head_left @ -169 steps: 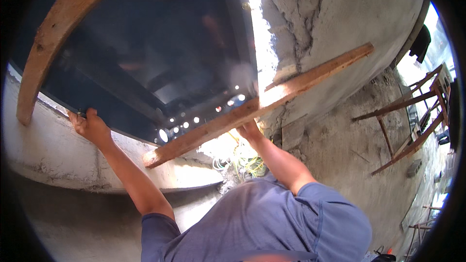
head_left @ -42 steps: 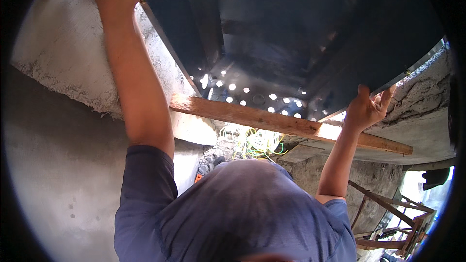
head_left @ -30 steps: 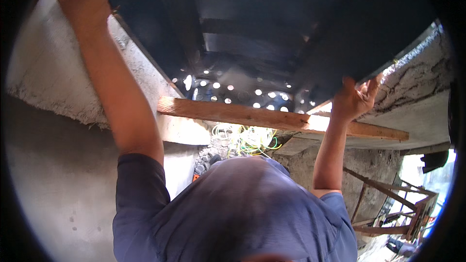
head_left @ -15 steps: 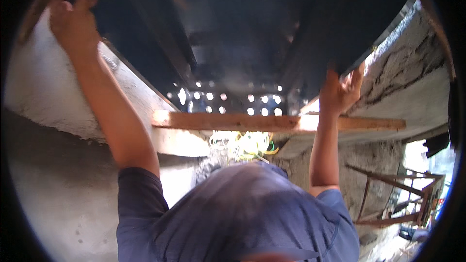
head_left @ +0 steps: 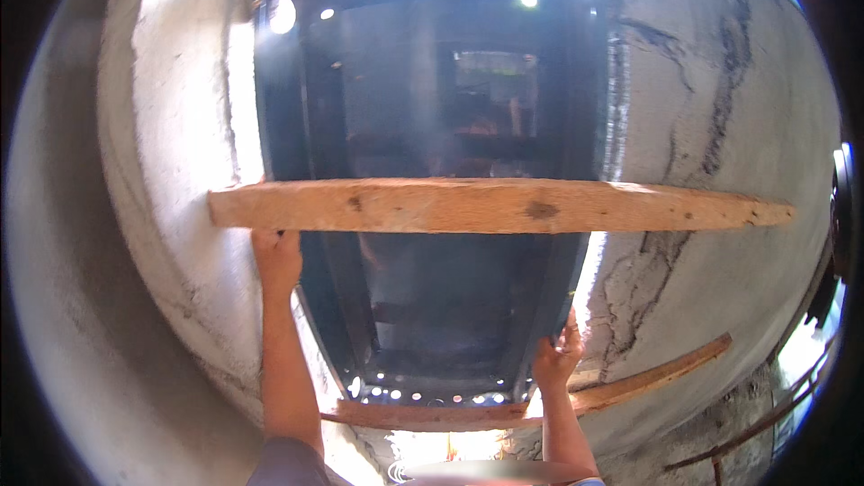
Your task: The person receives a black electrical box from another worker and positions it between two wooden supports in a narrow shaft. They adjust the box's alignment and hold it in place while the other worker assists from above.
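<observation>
A long dark door-like panel (head_left: 441,283), glossy with raised side bars and rows of round bright holes at both ends, stands in a gap between rough walls. My left hand (head_left: 279,261) is closed on its left edge, just under a wooden beam (head_left: 450,205) that crosses in front of the panel; the fingertips are partly hidden there. Lower down, my right hand (head_left: 560,360) grips the panel's right edge with its fingers curled round it. Both arms are stretched out.
A second wooden beam (head_left: 418,416) crosses at the panel's near end. Plastered wall (head_left: 184,144) lies on the left, and cracked wall (head_left: 684,108) on the right. Pale yellowish coils show at the bottom edge. Thin wooden bars (head_left: 751,436) stand at lower right.
The view has tilted, so the panel's far end and another crossing beam now show. My hands appear lower in the picture and remain at the panel's two edges.
</observation>
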`<state>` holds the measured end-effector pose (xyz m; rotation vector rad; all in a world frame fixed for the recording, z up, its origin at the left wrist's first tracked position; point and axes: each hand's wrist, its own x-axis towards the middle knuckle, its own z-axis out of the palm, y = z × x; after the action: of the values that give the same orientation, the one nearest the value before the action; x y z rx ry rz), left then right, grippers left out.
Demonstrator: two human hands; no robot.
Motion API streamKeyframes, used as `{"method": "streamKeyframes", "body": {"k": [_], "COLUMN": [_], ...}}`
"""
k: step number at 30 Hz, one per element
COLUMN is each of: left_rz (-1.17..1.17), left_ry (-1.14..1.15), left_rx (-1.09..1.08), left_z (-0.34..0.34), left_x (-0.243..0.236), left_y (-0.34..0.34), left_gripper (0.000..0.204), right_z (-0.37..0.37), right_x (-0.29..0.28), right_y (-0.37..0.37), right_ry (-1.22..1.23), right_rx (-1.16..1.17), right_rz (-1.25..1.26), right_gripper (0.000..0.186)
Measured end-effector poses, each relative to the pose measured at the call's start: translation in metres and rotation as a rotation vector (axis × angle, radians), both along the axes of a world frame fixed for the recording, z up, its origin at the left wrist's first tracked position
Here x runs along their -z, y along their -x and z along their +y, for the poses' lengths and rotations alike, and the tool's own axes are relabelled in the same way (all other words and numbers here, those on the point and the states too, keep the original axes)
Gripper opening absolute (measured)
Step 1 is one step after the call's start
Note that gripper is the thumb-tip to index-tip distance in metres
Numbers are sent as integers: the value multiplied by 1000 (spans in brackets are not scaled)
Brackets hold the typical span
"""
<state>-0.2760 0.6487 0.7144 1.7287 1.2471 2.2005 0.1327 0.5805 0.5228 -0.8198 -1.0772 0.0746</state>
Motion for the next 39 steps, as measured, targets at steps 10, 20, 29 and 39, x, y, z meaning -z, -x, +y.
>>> {"method": "streamKeyframes", "body": {"k": [10, 20, 29, 39], "left_rz": [60, -3, -38, 203], "left_ry": [-254, -234, -161, -202], "left_rx": [38, 22, 165, -219], "left_z": [-4, 1, -22, -23], "left_x": [16, 23, 14, 73], "left_y": [8, 19, 8, -4], "left_gripper": [63, 62, 60, 73], "right_z": [-7, -10, -13, -5], "right_x": [-2, -2, -4, 9], "right_y": [-2, 0, -3, -2], "right_ry": [-81, -44, -42, -31], "right_rx": [167, 228, 153, 170], "right_rz": [-189, -217, -193, -149], "right_gripper": [58, 69, 66, 65]}}
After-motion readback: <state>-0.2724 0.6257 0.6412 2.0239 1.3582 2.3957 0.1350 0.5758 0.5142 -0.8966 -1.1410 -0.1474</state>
